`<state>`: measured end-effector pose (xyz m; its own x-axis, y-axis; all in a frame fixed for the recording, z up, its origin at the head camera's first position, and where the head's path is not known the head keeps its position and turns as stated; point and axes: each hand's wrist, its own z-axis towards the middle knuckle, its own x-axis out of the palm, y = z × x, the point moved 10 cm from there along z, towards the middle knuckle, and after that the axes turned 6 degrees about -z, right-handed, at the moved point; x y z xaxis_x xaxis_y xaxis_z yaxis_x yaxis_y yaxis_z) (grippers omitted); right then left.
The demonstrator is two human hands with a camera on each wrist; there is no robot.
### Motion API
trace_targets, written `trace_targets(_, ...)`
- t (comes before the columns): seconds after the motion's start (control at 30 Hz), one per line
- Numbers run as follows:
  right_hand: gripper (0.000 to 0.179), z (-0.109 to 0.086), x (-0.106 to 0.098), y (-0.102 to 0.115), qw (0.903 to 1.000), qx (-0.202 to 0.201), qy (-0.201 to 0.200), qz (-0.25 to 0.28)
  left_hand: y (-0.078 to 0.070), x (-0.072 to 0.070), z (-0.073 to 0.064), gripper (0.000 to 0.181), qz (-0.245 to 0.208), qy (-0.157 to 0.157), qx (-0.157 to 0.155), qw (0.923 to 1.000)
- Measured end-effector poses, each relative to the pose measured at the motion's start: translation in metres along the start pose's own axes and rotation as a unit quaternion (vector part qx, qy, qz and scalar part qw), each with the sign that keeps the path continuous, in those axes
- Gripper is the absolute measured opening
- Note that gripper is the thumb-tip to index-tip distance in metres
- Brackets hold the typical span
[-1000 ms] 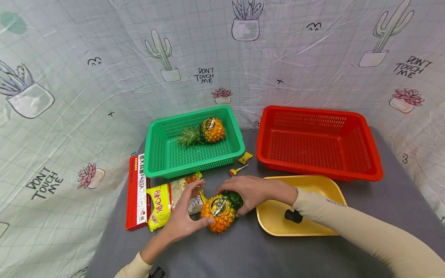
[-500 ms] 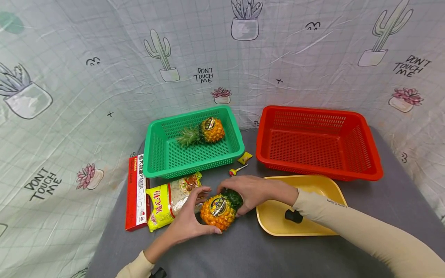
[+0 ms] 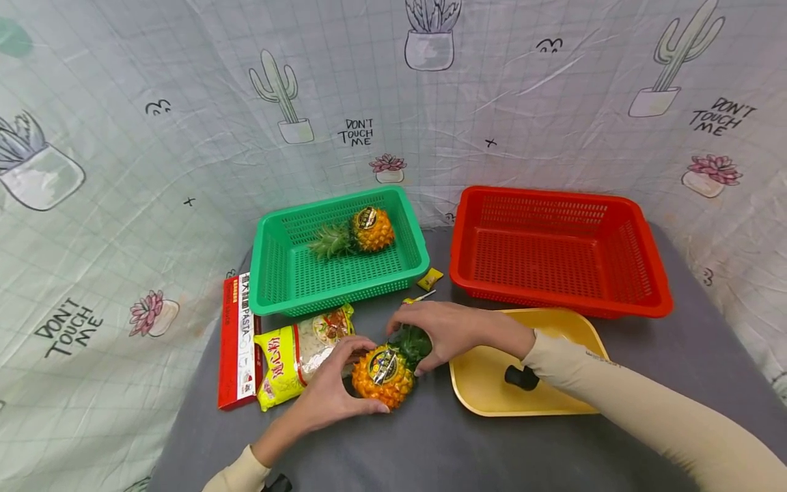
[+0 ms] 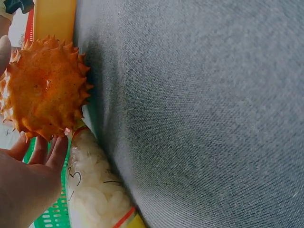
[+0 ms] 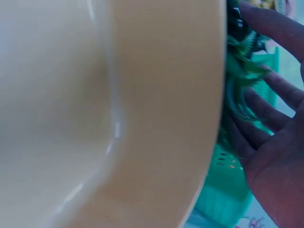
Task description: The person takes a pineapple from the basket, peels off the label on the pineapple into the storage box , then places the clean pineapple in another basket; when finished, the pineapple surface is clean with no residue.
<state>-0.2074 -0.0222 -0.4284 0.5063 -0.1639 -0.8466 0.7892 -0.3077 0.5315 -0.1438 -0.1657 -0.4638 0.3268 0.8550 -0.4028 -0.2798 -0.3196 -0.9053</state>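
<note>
A small pineapple [image 3: 384,389] with a round gold-and-black label lies on the grey cloth, its leafy crown [image 3: 415,347] to the right. My left hand [image 3: 328,391] holds its orange body, thumb at the near side and fingers at the far side. In the left wrist view, the spiky base of the pineapple [image 4: 45,88] faces the camera above my fingertips. My right hand [image 3: 449,331] is spread loosely about the crown. The right wrist view has its fingers [image 5: 280,88] fairly straight beside the green leaves [image 5: 242,66], partly hidden by the yellow tray's rim.
Another pineapple [image 3: 373,230] lies in the green basket [image 3: 344,297]. Right of it are a red basket [image 3: 559,297] and a yellow tray [image 3: 516,403]. A noodle bag [image 3: 283,369], red-and-white pasta box [image 3: 230,355], candy packet [image 3: 430,279] and partly hidden lollipop [image 3: 424,296] lie around.
My left hand has closed in around the pineapple's body, its thumb moving right along the near side. My right hand has loosened and lifted slightly away from the crown, showing more leaves.
</note>
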Motion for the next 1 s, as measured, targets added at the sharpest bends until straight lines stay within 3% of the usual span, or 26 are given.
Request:
trace_targets(0.27,0.054,-0.001,-0.022,0.011,0.9994,-0.018,-0.03,-0.002,0.002,-0.003,0.001,0.082,0.002,0.001,-0.016,0.9999)
trace_targets(0.43,0.039,0.001,-0.029,0.021,0.9981,-0.028,-0.055,0.008,0.002,-0.004,0.002,0.08,0.014,0.0,-0.011,0.9998)
trace_targets(0.67,0.028,0.012,-0.02,0.037,0.9962,-0.066,-0.057,0.007,0.0,-0.004,-0.003,0.079,0.056,-0.008,0.007,0.9984)
trace_targets(1.0,0.026,0.018,-0.009,0.031,0.9983,-0.03,-0.044,-0.022,-0.003,-0.003,0.0,0.078,0.08,-0.009,0.015,0.9966)
